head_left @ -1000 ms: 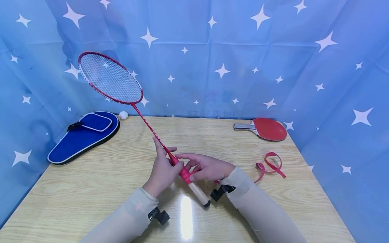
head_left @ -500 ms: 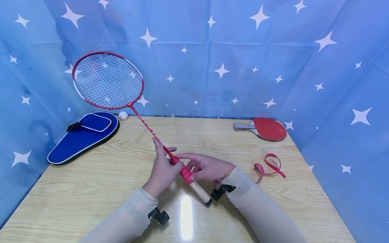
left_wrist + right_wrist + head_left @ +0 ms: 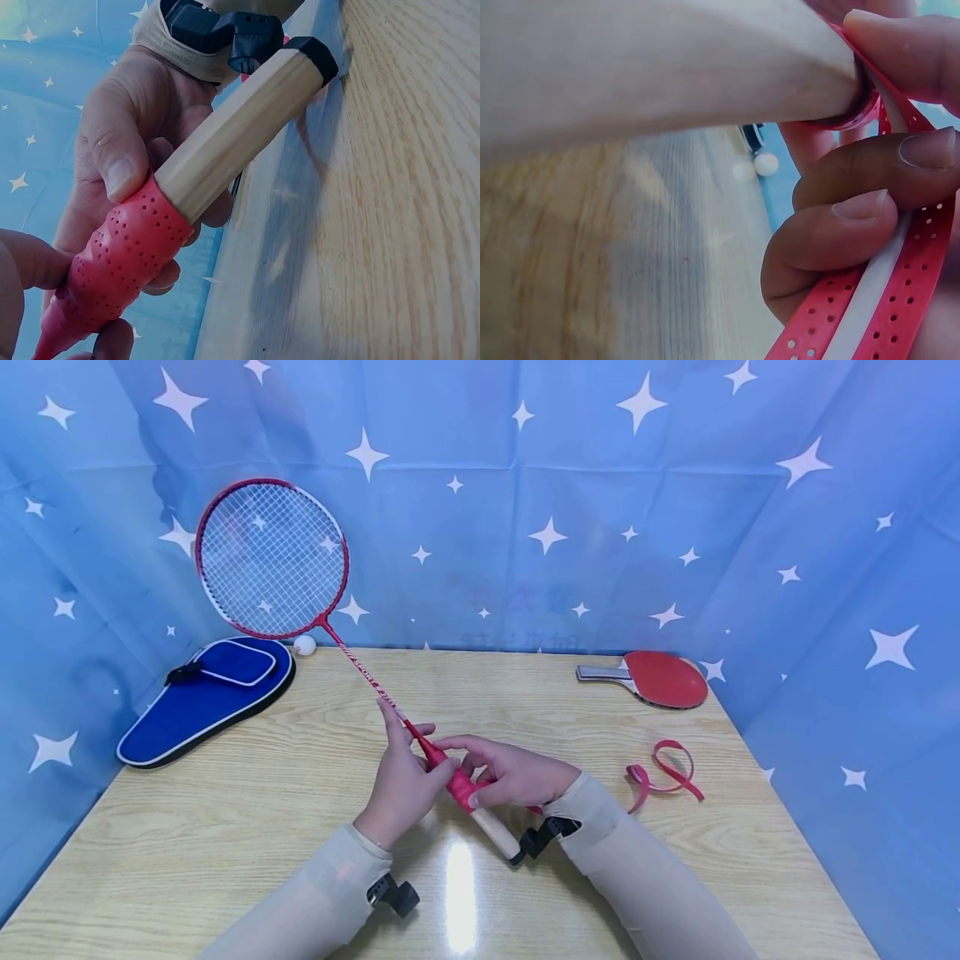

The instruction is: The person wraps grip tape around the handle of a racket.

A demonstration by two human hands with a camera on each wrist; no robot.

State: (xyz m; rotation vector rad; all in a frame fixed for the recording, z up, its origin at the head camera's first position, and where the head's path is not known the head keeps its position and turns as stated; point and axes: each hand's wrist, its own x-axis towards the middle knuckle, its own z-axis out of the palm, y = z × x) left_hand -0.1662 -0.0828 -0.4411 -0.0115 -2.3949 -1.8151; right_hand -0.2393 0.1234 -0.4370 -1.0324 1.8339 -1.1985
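A red badminton racket (image 3: pixel 348 653) is held tilted above the table, its strung head up at the far left. Perforated red grip tape (image 3: pixel 124 259) is wound round the upper handle, and the bare wooden handle (image 3: pixel 236 124) with its black end cap shows below it. My left hand (image 3: pixel 401 789) grips the racket around the top of the wrapped part. My right hand (image 3: pixel 517 772) pinches the tape at the edge of the wrap. In the right wrist view, the tape strip (image 3: pixel 922 277) runs through its curled fingers. The tape's loose tail (image 3: pixel 675 781) lies curled on the table.
A red table tennis bat (image 3: pixel 667 679) lies at the back right of the wooden table (image 3: pixel 187 852). At the back left are a blue bat case (image 3: pixel 217 702) and a white ball (image 3: pixel 304 645). A blue star-patterned curtain (image 3: pixel 480 527) stands behind.
The racket has turned about its shaft, so its strung face shows rounder and the shaft's lettering faces up. The tape tail has shifted slightly. Both hands stay nearly in place.
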